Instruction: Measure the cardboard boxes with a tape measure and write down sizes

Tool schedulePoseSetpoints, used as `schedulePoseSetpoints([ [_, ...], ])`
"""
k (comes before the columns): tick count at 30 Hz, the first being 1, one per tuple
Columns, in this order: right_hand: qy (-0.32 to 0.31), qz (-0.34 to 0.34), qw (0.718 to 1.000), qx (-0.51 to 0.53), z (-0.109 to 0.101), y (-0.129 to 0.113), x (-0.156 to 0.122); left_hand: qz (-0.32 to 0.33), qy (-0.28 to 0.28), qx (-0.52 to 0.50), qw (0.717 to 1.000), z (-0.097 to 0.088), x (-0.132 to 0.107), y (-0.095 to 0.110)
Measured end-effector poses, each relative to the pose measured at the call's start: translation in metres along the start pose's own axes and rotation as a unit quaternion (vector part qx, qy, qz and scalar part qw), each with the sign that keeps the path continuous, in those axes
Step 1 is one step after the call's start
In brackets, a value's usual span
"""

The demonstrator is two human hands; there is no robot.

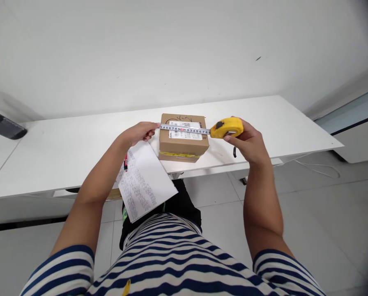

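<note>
A brown cardboard box point(184, 144) sits on the white table, with a white label point(175, 134) on top and yellow tape round its lower side. Across its top runs the pulled-out blade point(190, 130) of a tape measure. My left hand point(141, 132) pinches the blade's end at the box's left edge. On the right, my right hand point(251, 142) grips the yellow tape measure point(227, 127) just beyond the box's right edge. A black wrist strap dangles below that case. The blade's end hook is hidden by my left fingers.
A sheet of paper covered in handwriting point(141, 181) overhangs the front edge of the table point(63, 152). On it lies a red and black pen point(125, 162). A dark cylindrical object point(5, 125) is at the far left, and a white wall rises behind.
</note>
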State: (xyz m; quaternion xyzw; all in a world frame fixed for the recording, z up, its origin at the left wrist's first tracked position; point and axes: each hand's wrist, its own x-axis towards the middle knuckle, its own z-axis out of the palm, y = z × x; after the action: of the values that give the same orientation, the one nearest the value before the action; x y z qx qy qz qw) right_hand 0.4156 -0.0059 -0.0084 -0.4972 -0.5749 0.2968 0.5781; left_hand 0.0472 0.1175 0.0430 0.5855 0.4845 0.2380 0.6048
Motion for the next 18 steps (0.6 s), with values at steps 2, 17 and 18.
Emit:
schedulePoseSetpoints([
  [2,-0.021,0.007,1.000,0.001,0.008,-0.004,0.003,0.008,-0.001,0.022,1.000,0.012,0.000,0.001],
  [17,-0.034,0.013,0.999,-0.036,0.002,-0.008,0.004,0.017,0.012,0.129,0.991,0.019,-0.013,0.009],
  [18,-0.031,0.016,0.999,-0.038,0.000,-0.007,0.002,0.015,0.003,0.129,0.992,0.018,-0.011,0.008],
])
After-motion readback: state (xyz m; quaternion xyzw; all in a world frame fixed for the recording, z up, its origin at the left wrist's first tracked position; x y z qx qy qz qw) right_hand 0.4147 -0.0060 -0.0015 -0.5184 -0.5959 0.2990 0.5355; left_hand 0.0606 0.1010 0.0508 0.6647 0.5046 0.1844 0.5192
